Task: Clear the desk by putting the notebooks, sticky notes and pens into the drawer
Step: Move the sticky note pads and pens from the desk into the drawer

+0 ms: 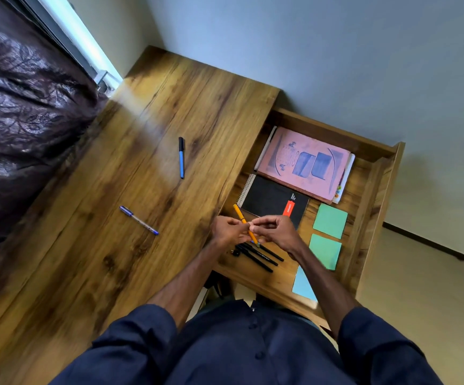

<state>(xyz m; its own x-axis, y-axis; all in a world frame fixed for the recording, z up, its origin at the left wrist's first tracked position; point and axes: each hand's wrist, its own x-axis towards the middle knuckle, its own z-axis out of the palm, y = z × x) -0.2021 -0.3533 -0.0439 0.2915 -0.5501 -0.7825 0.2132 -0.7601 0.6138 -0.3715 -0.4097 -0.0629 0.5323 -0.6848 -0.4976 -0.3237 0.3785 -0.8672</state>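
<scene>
Wooden desk [86,273]: clear pen [138,220] mid-top, blue pen [181,157] at its 1 o'clock, well apart. Open drawer [375,207] at the desk's 3 o'clock. Inside: pink notebook [306,162] at 12, black notebook [269,198] just beside it, green sticky pads [330,220] at 3, black pens [261,258] at 7.

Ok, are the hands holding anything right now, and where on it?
Yes: the orange pen, pinched near its middle between the fingers of the left hand and the right hand, above the open drawer.
</scene>
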